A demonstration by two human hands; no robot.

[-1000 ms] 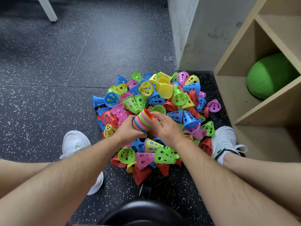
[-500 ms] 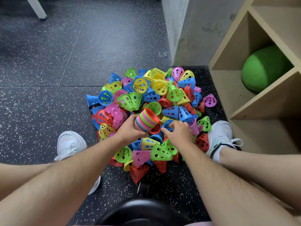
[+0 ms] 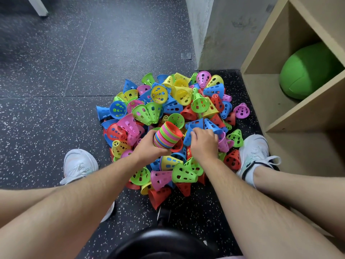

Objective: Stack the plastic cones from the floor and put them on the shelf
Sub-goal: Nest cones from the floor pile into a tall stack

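Observation:
A heap of loose plastic cones (image 3: 168, 116) in blue, green, yellow, pink and red lies on the dark floor between my feet. My left hand (image 3: 147, 148) grips a nested stack of cones (image 3: 167, 135), many-coloured with a red one on top, tilted open end up and to the right. Just right of the stack, my right hand (image 3: 203, 143) reaches into the heap with its fingers curled round a blue cone (image 3: 188, 136). The wooden shelf (image 3: 302, 116) stands at the right.
A green ball (image 3: 308, 71) fills the shelf's middle compartment; the compartment below it looks dark. A grey wall corner (image 3: 205, 34) stands behind the heap. My white shoes (image 3: 80, 165) (image 3: 255, 154) flank the cones, and a black stool seat (image 3: 164, 243) sits beneath me.
My right hand left the top of the stack, moved right and down into the heap and took hold of a blue cone. My left hand kept the stack nearly still.

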